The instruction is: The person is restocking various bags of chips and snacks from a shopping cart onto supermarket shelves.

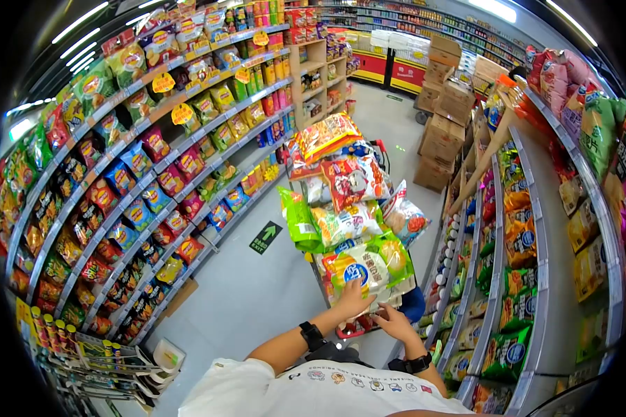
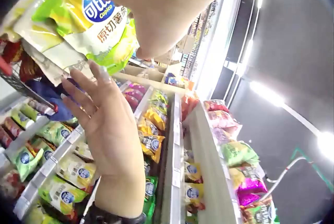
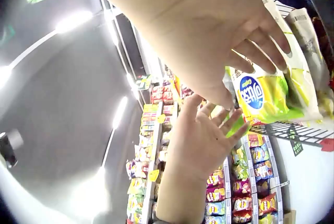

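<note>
Where rows of multicoloured plastic snack packets (image 1: 122,178) line the left side, a dark green rectangular exit sign (image 1: 266,238) lies on the floor beside the heaped metal wire cart (image 3: 287,132). A white-and-green printed plastic snack bag (image 1: 372,267) lies atop the heap's near end. The left hand (image 1: 352,299) touches this bag, fingers relaxed; to its right, the right hand (image 1: 395,324) is released, fingers extended near the bag. Orange and green plastic packets (image 1: 520,238) stand farther right.

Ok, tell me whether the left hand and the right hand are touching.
Apart: the left wrist view shows a gap between the left hand and the right hand, the green-and-white bag visible there.
</note>
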A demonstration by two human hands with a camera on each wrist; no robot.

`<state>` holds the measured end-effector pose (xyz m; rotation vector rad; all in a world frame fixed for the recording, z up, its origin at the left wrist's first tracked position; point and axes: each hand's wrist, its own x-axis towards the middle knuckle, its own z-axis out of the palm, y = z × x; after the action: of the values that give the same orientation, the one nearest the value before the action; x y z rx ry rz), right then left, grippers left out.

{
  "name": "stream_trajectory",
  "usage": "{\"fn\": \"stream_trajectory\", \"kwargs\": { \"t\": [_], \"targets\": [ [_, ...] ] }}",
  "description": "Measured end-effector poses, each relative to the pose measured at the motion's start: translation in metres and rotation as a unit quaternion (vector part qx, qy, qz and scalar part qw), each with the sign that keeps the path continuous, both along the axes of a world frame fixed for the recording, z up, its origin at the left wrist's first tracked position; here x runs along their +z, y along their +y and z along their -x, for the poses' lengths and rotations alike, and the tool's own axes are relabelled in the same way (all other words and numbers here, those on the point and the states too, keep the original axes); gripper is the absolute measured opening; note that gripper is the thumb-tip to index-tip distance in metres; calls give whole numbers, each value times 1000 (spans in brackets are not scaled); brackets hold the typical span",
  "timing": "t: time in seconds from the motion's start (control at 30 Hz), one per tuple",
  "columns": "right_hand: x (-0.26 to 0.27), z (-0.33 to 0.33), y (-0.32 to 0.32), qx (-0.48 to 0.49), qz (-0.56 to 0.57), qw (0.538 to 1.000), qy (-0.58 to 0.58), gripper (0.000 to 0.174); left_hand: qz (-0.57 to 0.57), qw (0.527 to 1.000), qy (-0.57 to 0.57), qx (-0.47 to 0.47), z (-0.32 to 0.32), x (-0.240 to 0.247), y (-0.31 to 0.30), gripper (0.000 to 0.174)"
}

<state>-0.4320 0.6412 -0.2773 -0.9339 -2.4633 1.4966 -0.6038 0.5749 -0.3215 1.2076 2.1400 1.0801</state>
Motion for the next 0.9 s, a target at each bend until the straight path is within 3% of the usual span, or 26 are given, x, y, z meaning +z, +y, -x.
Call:
{"fn": "stream_trajectory", "kwargs": {
  "t": [0.07, 0.1, 0.17, 0.27, 0.47, 0.6, 0.83, 0.9],
  "targets": [
    [-32, -4, 33, -96, 178, 978, 43, 48, 29, 999, 1, 28, -2, -13, 19, 75],
    [-51, -10, 46, -153, 294, 941, 66, 45, 45, 997, 38, 40, -1, -13, 22, 75],
    [-67, -19, 61, -200, 382, 900, 63, 40, 75, 990, 106, 62, -2, 2, 25, 75],
    [-84, -41, 67, -219, 494, 839, 73, 38, 98, 982, 107, 125, 18, 12, 30, 76],
    [-85, -37, 67, -234, 583, 775, 71, 43, 102, 971, 156, 151, 65, 1, 36, 79],
    [-76, -10, 69, -223, 581, 777, 95, 40, 168, 972, 103, 125, 84, 2, 39, 76],
    [-117, 47, 67, -215, 614, 757, 59, 37, 125, 988, 78, 56, 108, -17, 32, 70],
    [-118, 57, 57, -257, 609, 749, 47, 39, 107, 991, 82, 23, 122, -30, 35, 66]
  ]
}}
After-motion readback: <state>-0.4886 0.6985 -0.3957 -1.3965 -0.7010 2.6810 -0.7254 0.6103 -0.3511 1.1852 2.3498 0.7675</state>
